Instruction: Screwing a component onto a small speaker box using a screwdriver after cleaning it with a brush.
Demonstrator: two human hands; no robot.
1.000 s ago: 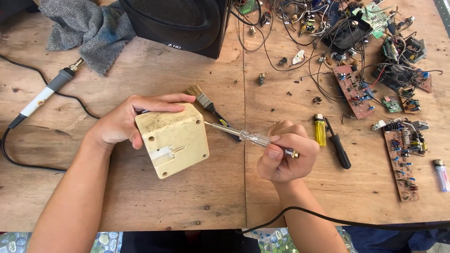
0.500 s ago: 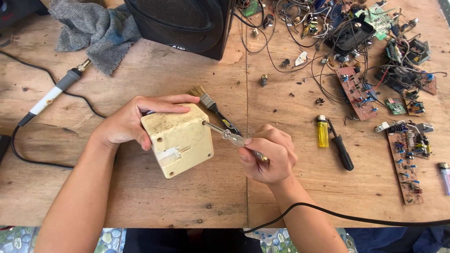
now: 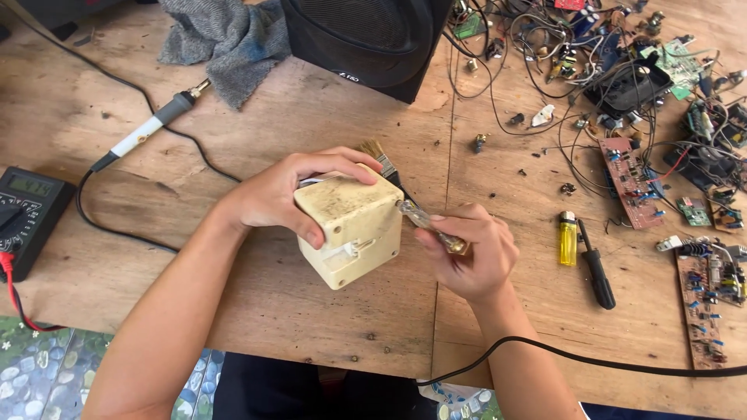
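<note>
Now left hand grips cream box; right hand holds screwdriver.

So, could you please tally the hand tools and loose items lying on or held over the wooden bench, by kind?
Screwdrivers: 2, clear-handled one in the right hand, black one lying
Soldering iron: 1
Brush: 1
Yellow lighter: 1
Multimeter: 1
Cream box, in the left hand: 1
Total: 7
</note>
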